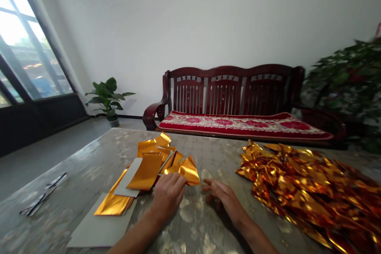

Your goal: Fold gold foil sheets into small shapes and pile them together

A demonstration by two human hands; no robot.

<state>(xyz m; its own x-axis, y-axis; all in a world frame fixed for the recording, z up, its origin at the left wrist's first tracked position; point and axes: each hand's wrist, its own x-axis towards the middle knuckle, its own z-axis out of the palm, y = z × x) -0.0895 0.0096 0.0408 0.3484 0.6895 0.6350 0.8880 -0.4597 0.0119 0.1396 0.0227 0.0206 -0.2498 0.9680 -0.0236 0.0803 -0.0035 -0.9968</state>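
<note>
Left fingers (177,180) on gold foil (189,171)

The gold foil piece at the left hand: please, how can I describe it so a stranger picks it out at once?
From the dark red wooden bench, look down to the table in front of it. There the left hand rests beside a stack of flat gold foil sheets. The gold foil piece lies at its fingertips, creased into a small peak, unlike the flat sheets.

Dark wooden sofa (229,91), red floral cushion (238,125); potted plant (108,97); probably scissors (43,194).
</note>
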